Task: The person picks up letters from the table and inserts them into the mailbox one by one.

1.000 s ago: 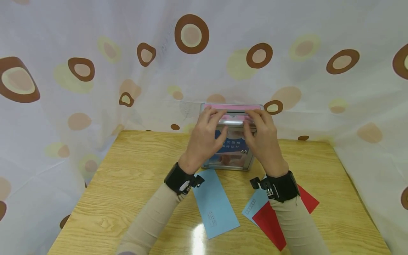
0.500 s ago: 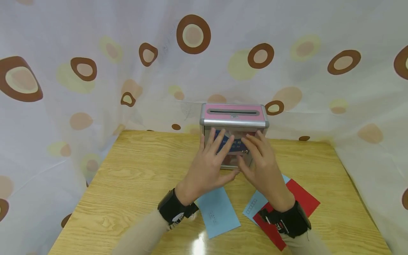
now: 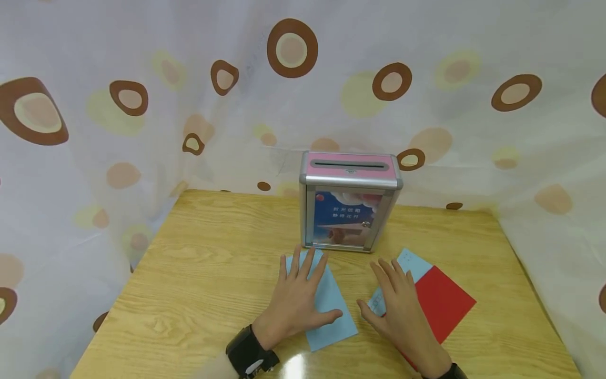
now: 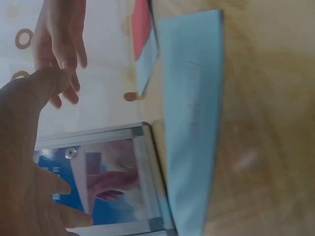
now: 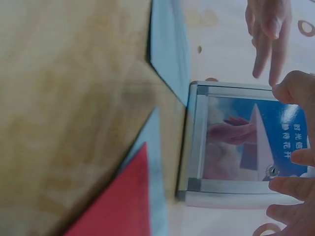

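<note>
Fingers (image 3: 294,263) spread; left hand (image 3: 292,304) part-hides blue envelope (image 3: 333,297).

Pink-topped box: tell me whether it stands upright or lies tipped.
Upright: in the head view, the pink-topped box stands on the table, its slotted pink top facing up.

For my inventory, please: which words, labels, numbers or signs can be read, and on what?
"时光信箱": on the box front.
"静待花开": below it.
Too small or blurred: mark by the slot; print on left blue envelope and right blue envelope.
</note>
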`<control>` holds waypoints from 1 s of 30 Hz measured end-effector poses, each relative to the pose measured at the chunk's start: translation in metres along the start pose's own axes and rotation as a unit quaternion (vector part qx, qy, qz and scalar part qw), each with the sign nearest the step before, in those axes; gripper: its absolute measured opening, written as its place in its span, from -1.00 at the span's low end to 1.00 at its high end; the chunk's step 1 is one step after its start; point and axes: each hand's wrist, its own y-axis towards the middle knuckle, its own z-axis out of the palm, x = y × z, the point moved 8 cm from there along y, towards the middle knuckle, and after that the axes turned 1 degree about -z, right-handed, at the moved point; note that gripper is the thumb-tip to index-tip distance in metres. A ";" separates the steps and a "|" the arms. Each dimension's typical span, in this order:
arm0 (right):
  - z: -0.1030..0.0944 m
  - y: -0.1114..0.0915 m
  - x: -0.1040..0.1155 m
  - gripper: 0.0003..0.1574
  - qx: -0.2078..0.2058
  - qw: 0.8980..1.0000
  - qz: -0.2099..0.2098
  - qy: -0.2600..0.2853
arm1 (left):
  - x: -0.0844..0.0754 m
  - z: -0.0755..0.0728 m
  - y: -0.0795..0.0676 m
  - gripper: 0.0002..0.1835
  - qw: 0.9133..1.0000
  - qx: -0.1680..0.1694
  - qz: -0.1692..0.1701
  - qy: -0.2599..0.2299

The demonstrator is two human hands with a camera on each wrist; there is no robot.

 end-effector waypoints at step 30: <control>0.064 -0.045 0.042 -0.26 0.228 0.972 -0.053 0.032 | 0.043 0.050 -0.023 0.17 0.988 0.090 -0.106 -0.059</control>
